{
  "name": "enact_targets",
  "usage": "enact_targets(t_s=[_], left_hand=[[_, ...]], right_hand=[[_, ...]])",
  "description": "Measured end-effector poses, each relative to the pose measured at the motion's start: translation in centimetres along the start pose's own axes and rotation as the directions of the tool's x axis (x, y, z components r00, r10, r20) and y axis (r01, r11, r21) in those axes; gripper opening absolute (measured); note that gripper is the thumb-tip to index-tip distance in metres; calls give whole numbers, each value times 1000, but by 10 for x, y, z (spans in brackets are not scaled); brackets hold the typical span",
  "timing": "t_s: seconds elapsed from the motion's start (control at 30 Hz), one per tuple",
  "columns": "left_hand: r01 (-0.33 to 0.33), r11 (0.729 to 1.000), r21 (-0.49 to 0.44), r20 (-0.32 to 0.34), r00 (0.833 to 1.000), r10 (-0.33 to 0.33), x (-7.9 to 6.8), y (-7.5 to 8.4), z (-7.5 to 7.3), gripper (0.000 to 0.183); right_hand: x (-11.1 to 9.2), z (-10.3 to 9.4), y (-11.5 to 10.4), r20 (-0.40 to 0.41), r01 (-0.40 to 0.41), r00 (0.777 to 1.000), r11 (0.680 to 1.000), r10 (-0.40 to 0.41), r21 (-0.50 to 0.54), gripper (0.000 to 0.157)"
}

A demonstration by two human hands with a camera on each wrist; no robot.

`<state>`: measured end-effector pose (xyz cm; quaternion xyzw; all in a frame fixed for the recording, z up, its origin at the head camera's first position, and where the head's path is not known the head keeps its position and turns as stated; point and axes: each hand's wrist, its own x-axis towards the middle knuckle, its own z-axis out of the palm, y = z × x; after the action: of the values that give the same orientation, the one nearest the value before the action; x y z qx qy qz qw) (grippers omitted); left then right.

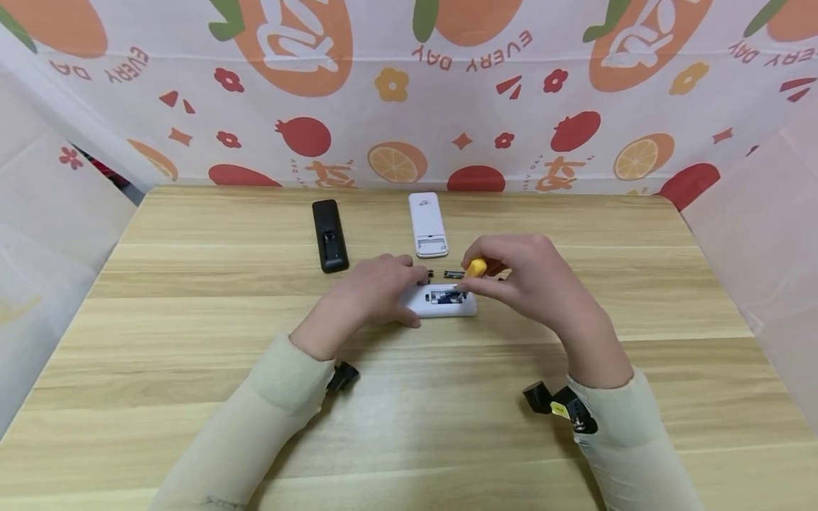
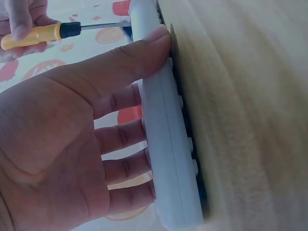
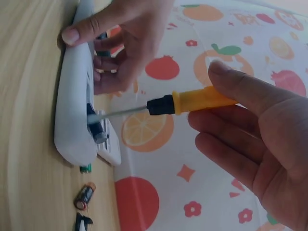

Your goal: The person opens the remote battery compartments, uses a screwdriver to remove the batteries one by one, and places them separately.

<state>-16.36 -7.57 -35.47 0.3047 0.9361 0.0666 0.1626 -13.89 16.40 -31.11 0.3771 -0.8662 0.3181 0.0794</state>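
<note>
A white remote control (image 1: pixel 418 305) lies keys down on the table, its battery compartment open at the right end. My left hand (image 1: pixel 377 287) holds its left part, thumb on the near edge and fingers along the far edge. My right hand (image 1: pixel 530 273) grips a screwdriver (image 3: pixel 202 100) by its yellow handle. The screwdriver's metal shaft reaches into the compartment, against a dark battery (image 3: pixel 97 129) that sits tilted with one end sticking out. In the head view, the fingers partly cover the screwdriver.
Beyond the hands lie a second white remote (image 1: pixel 427 213) and a black remote (image 1: pixel 329 234), both back up. A loose battery (image 3: pixel 84 196) and a small black piece (image 3: pixel 83 221) lie just past the held remote. A patterned cloth (image 1: pixel 396 113) hangs behind the table.
</note>
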Motion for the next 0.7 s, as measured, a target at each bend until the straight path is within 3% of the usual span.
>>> enact_targets(t_s=[0.17,0.27,0.43,0.53,0.7], left_hand=[[-7,1000,10,-10,1000,7,0,1,-2,65],[-12,1000,24,-16,1000,12,1,1,-2,64],[-19,1000,25,-22,1000,20,1,1,-2,63],[-17,1000,22,-23,1000,18,1,1,-3,62],[-18,1000,18,-22,1000,19,3,0,-3,54]], right_hand=[[2,5,-5,36,15,999,999,-17,44,21],[1,4,-5,126,-32,992,995,20,91,23],[-2,0,4,255,-140,962,980,100,144,26],[-3,0,9,272,-161,956,970,108,180,27],[-1,0,12,274,-113,960,967,47,228,28]])
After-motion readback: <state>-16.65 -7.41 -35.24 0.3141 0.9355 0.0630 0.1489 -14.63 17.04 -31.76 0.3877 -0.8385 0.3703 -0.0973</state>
